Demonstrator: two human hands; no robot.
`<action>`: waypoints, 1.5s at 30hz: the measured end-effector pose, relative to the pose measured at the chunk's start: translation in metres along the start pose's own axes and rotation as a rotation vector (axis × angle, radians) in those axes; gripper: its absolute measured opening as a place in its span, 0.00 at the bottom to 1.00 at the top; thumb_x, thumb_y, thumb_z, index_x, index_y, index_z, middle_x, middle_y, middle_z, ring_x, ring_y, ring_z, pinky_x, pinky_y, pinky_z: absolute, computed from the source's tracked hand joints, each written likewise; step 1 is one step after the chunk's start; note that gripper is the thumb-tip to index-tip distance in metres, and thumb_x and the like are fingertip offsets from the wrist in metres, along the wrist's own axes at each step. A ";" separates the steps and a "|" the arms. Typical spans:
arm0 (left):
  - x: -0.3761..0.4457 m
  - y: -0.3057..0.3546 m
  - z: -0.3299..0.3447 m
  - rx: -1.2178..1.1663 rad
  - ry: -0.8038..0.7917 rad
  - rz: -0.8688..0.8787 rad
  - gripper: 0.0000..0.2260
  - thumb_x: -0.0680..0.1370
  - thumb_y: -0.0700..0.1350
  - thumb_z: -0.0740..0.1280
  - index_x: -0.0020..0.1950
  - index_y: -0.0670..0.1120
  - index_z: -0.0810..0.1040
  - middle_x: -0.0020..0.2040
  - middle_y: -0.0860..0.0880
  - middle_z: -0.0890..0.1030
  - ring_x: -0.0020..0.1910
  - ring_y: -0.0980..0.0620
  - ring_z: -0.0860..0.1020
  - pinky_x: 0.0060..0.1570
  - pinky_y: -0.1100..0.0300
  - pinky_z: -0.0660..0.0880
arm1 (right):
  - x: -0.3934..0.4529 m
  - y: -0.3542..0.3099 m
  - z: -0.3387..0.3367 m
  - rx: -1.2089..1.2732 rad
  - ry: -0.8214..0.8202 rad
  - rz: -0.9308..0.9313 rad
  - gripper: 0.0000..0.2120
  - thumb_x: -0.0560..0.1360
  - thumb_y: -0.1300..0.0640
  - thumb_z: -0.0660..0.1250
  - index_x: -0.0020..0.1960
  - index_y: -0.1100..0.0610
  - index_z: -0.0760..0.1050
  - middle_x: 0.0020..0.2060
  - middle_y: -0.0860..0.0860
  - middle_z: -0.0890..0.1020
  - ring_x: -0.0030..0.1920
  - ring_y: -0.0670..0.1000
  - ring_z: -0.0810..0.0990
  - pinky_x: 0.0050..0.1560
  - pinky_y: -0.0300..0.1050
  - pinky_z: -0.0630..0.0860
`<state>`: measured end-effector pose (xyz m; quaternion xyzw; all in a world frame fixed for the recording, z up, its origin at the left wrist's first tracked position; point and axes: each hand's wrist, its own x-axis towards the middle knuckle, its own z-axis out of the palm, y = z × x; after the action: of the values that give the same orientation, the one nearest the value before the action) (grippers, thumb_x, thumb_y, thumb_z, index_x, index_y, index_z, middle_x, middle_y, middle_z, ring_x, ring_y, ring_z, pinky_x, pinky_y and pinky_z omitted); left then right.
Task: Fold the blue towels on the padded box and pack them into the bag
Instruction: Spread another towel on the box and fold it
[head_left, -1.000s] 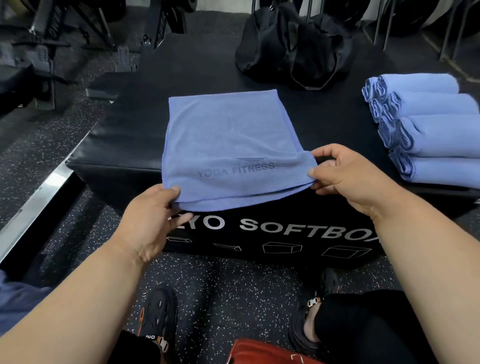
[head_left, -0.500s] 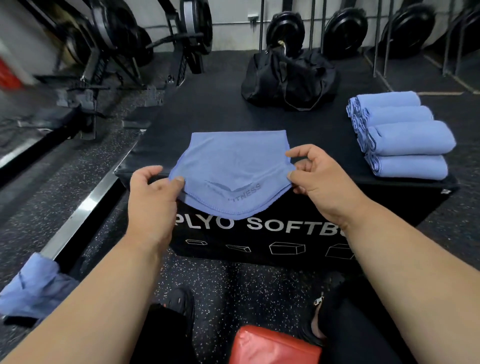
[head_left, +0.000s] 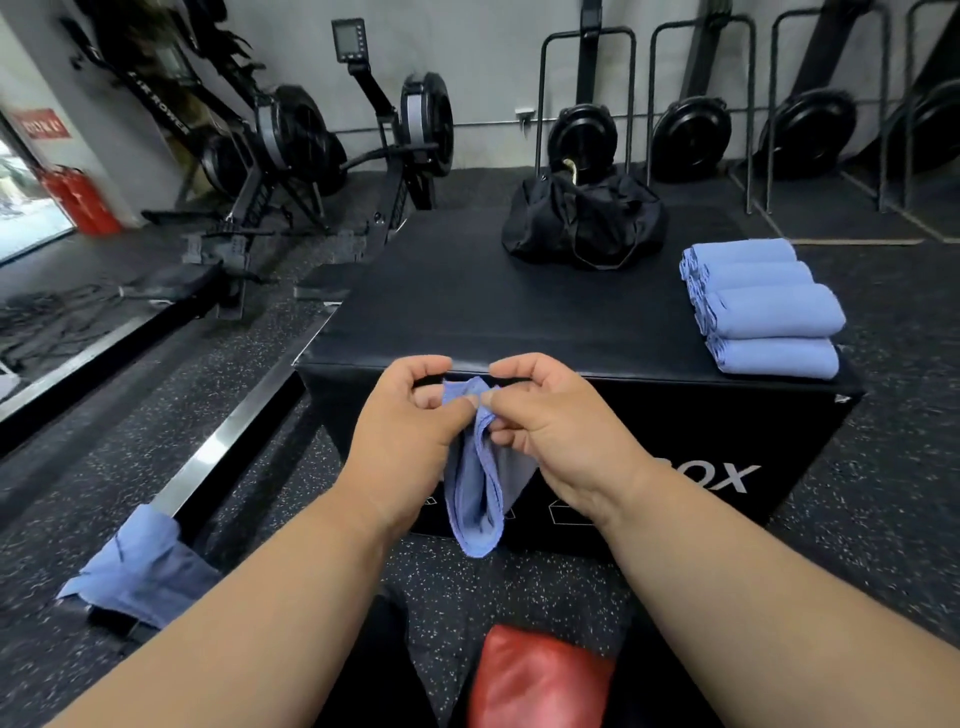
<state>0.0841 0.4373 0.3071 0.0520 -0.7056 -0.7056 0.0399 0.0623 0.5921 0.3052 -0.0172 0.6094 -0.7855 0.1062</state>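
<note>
A blue towel (head_left: 478, 483) hangs doubled in front of the black padded box (head_left: 519, 312), off its top. My left hand (head_left: 410, 426) and my right hand (head_left: 550, 421) meet at the towel's upper edge and both pinch it, thumbs touching. Several folded blue towels (head_left: 763, 306) lie stacked at the box's right edge. The black bag (head_left: 582, 223) sits at the far side of the box top, behind the hands.
Another blue towel (head_left: 140, 566) lies loose at the lower left on the floor by a metal rail (head_left: 218, 441). A red object (head_left: 535, 675) is below the hands. Rowing machines (head_left: 311, 145) and weight racks stand behind the box.
The towel has been lifted off the box top and my hands have come together, bringing its two corners into one pinch. The view has tilted up.
</note>
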 end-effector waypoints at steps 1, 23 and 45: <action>-0.007 0.005 0.000 -0.010 0.008 0.004 0.19 0.76 0.38 0.76 0.63 0.50 0.76 0.49 0.42 0.87 0.46 0.46 0.86 0.51 0.47 0.81 | -0.006 -0.003 0.005 0.031 0.001 0.013 0.12 0.76 0.68 0.73 0.57 0.58 0.78 0.36 0.51 0.81 0.36 0.46 0.79 0.40 0.41 0.78; -0.091 0.054 -0.028 -0.075 -0.050 0.107 0.12 0.81 0.33 0.71 0.60 0.45 0.77 0.49 0.40 0.88 0.45 0.46 0.86 0.50 0.51 0.80 | -0.090 -0.038 0.023 0.188 -0.182 0.003 0.13 0.79 0.73 0.65 0.58 0.61 0.83 0.45 0.56 0.84 0.43 0.49 0.84 0.48 0.40 0.83; -0.104 0.055 -0.043 -0.107 -0.121 0.071 0.19 0.77 0.30 0.73 0.64 0.44 0.76 0.53 0.39 0.87 0.49 0.43 0.85 0.58 0.46 0.80 | -0.097 -0.028 0.030 -0.336 -0.075 -0.413 0.09 0.75 0.62 0.78 0.47 0.49 0.85 0.44 0.57 0.86 0.42 0.49 0.80 0.51 0.50 0.81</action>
<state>0.1922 0.4078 0.3635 -0.0179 -0.6694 -0.7423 0.0247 0.1575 0.5879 0.3495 -0.1876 0.7105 -0.6771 -0.0381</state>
